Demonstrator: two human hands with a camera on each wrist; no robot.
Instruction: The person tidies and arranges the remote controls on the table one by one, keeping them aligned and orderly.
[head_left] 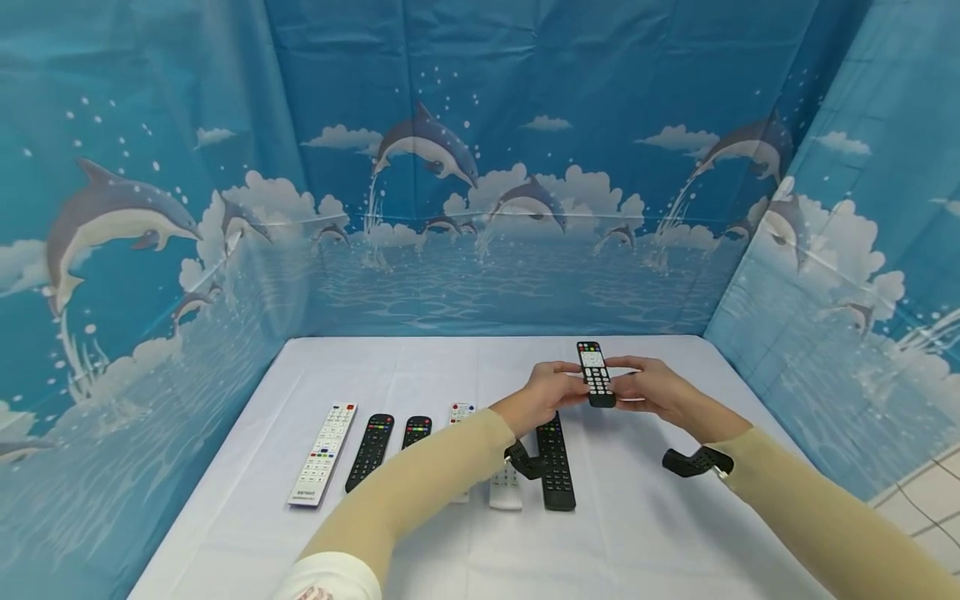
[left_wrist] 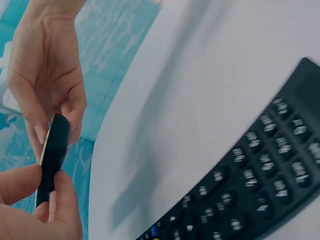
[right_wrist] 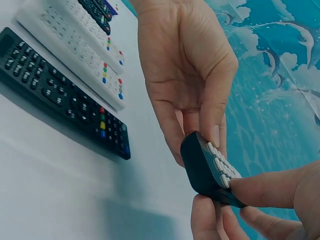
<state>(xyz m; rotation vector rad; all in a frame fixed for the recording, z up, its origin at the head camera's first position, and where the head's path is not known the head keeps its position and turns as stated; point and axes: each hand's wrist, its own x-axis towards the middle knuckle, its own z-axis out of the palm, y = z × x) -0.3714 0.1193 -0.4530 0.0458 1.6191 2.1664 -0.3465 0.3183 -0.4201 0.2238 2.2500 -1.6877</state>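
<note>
**Both hands pinch a small black remote above the white table**

Left hand and right hand meet over the far middle of the white table, and between them I see a small black remote lifted clear of the cloth, its button face turned up toward the head camera. From my left wrist view, the left thumb and fingers are curled onto the near end of that remote, pinching its thin edge, while the other hand's fingers close on the far end. My right wrist view shows the mirror of it: the right thumb and forefinger clamp the rounded end of the remote, white keys visible along its face, and the left hand comes down onto it from above with fingertips on its sides.

Below the hands, a long black remote lies flat on the table, just nearer me than the held one. Beside it, partly hidden by the left forearm, lies a white remote. Further left lie two shorter black remotes and a long white remote, all roughly parallel (another pale one peeks out behind the forearm, mostly covered). A blue dolphin-print backdrop walls in the table on three sides.
</note>
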